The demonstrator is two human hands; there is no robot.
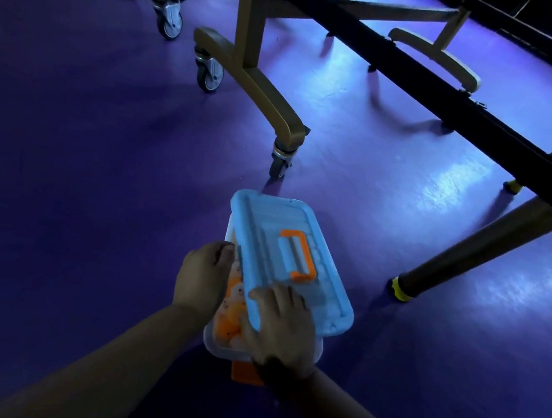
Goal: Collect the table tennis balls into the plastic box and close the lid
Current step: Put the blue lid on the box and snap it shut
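- Down at the near edge of view, two bare forearms reach forward over the purple floor (82, 188).
- Right hand (280, 328) sits on the near corner of the blue lid (259, 220), fingers and thumb spread across its top. That's a wide, flat grip, pressing rather than wrapping!
- Just under that wrist, an orange latch (243, 372) pokes out from the near end of the plastic box (219, 346), which stands on the floor.
- Table tennis balls (230, 320), orange and pale, show through the open strip along the box's left side.
- Left hand (201, 277) is at that left rim, fingers curled down over it in a narrow grip on the box edge; the fingertips are hidden.
- Lid lies askew, twisted to the right, so it is not seated; its orange handle (303, 256) lies flat on top.
- Off to the right, a dark table leg (467, 256) ends in a yellow foot (400, 290).
- Beyond the box stands a castor (279, 165) under a curved brown frame (266, 95).
- Further back, a black bar (418, 77) runs diagonally, with more castors (169, 24) at top left.
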